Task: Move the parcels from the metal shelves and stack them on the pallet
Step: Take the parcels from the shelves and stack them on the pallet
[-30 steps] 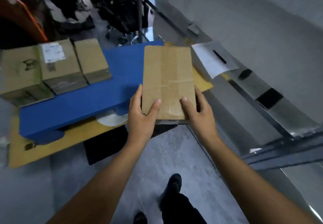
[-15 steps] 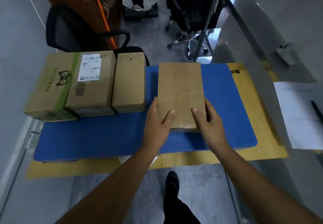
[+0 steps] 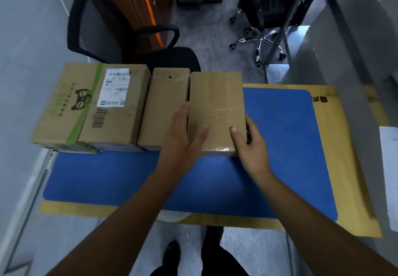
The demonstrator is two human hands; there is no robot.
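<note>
I hold a plain brown parcel (image 3: 216, 108) over the blue pallet (image 3: 280, 138), its left side up against a narrow brown parcel (image 3: 164, 103). My left hand (image 3: 183, 138) grips the held parcel's near left edge, thumb on top. My right hand (image 3: 251, 144) grips its near right corner, thumb on top. Left of the narrow parcel lie a parcel with a white label (image 3: 116, 108) and one with green tape and a cat logo (image 3: 62, 103), all in one row along the pallet's far edge.
Yellow cardboard (image 3: 349, 146) lies under the blue pallet. A black office chair (image 3: 103, 32) stands right behind the row, a second chair (image 3: 262, 9) farther back right. A grey wall (image 3: 21, 60) borders the left, a metal frame (image 3: 355, 60) the right. My foot (image 3: 172, 252) is below.
I turned toward the pallet and carried the plain parcel forward and left, from mid-air to a place beside the narrow parcel. Both hands kept their hold.
</note>
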